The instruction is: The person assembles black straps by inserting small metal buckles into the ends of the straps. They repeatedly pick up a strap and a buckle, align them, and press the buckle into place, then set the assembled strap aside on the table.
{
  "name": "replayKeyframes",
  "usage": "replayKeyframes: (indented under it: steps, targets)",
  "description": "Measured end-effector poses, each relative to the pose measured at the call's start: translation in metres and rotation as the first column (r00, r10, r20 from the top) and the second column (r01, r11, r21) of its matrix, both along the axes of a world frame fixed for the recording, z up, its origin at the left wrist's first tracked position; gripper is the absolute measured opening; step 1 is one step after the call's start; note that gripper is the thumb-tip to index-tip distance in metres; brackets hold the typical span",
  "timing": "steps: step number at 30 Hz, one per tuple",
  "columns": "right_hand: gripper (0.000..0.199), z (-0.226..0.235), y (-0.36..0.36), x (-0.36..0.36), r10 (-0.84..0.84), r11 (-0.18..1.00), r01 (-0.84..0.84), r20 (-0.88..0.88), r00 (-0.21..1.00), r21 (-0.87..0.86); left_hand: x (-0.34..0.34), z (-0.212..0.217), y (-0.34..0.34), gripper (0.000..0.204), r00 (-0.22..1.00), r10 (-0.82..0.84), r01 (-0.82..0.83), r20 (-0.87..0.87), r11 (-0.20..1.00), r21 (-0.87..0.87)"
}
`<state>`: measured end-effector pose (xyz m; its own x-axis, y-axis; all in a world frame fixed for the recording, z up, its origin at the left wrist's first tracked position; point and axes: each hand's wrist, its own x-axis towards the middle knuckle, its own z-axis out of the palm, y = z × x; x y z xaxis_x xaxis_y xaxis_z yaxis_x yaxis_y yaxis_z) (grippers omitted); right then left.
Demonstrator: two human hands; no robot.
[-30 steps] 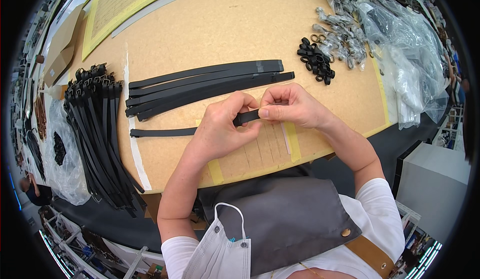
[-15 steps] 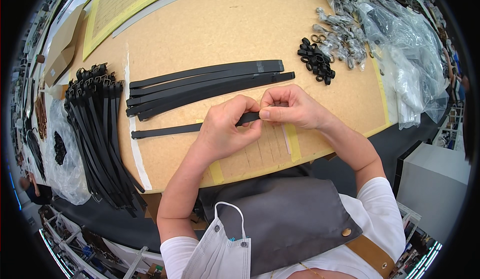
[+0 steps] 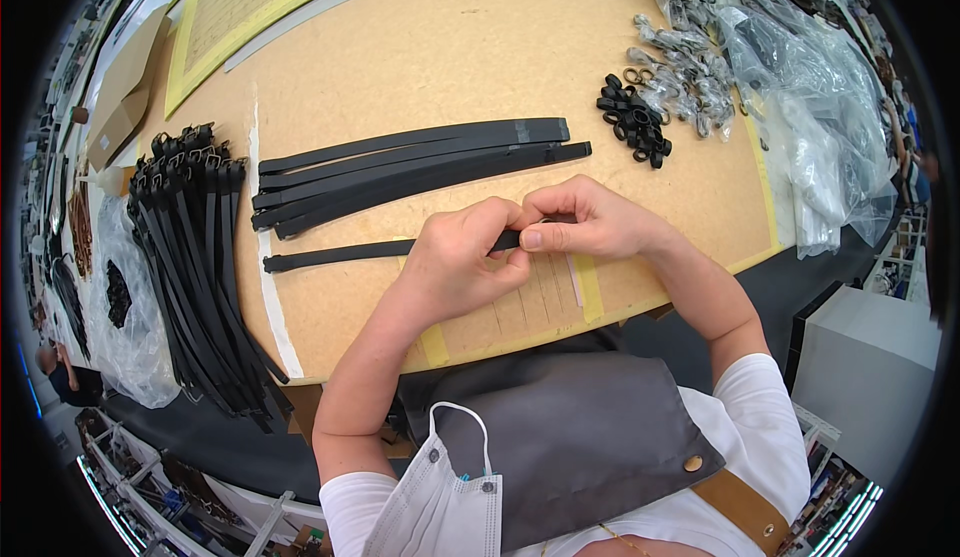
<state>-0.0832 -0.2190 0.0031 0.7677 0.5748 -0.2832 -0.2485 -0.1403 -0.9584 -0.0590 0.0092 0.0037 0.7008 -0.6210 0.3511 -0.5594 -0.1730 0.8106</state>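
A long black strap (image 3: 345, 255) runs across the near part of the table, and its right end rises into my hands. My left hand (image 3: 465, 257) is closed round the strap a little short of that end. Thumb and forefinger of my right hand (image 3: 580, 222) pinch the strap's end, right beside the left fingertips. A small ring-like edge shows at the right fingers, but what it belongs to is mostly hidden. Beyond my hands lies a stack of flat black straps (image 3: 420, 167). Small black loops (image 3: 635, 122) sit in a heap at the far right.
Straps with buckles (image 3: 195, 257) hang in a thick bundle over the table's left edge. Plastic-wrapped metal clasps (image 3: 690, 77) and clear plastic bags (image 3: 810, 127) lie at the right. A yellow-edged board (image 3: 260, 22) is at the far left. A pale cabinet (image 3: 870, 347) stands right of the table.
My left hand has shifted slightly right and up along the strap, its fingers closer to the right hand. The strap on the table has tilted a little. The right hand keeps its pinch.
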Motion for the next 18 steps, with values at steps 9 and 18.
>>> replayKeyframes:
  steps: [9,18]
  targets:
    - [0.026,-0.005,0.025,-0.015,-0.201,0.927,0.217,-0.084,0.976,0.305,0.004,0.004,0.003,0.029,0.971,-0.091,0.075,-0.221,0.994,-0.078]
    - [0.026,-0.011,0.012,-0.020,-0.052,0.938,0.060,-0.034,0.998,0.343,0.002,0.011,0.011,0.037,0.900,-0.198,0.119,-0.389,0.969,-0.217]
